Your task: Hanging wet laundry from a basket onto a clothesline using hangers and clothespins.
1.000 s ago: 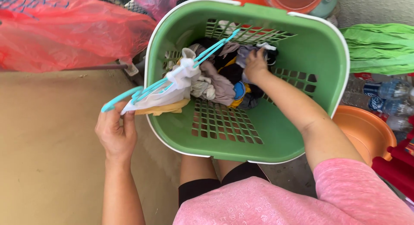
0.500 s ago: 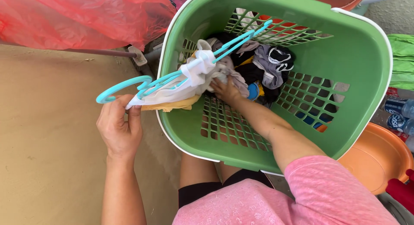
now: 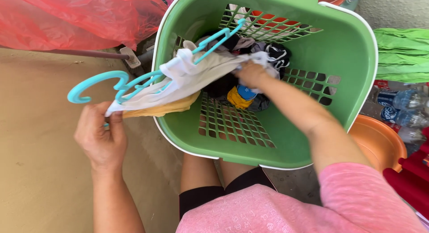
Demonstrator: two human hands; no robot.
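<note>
A green plastic laundry basket (image 3: 348, 76) holds a heap of mixed clothes (image 3: 250, 96). My left hand (image 3: 100, 137) pinches the corner of a white garment (image 3: 187, 79) together with a bunch of turquoise hangers (image 3: 134, 81), which lie across the basket's left rim. A yellow cloth (image 3: 165, 109) hangs under the white one. My right hand (image 3: 250, 74) is inside the basket and grips the other end of the white garment, stretching it above the heap.
A red plastic bag (image 3: 76, 18) lies at the upper left over a tan floor (image 3: 40, 179). An orange basin (image 3: 380, 141), water bottles (image 3: 402, 103) and folded green fabric (image 3: 402, 54) are on the right. My knees are under the basket.
My right hand moved from the heap's left side up and right, pulling the white garment taut. My left hand and the hangers shifted left. The view shifted slightly.
</note>
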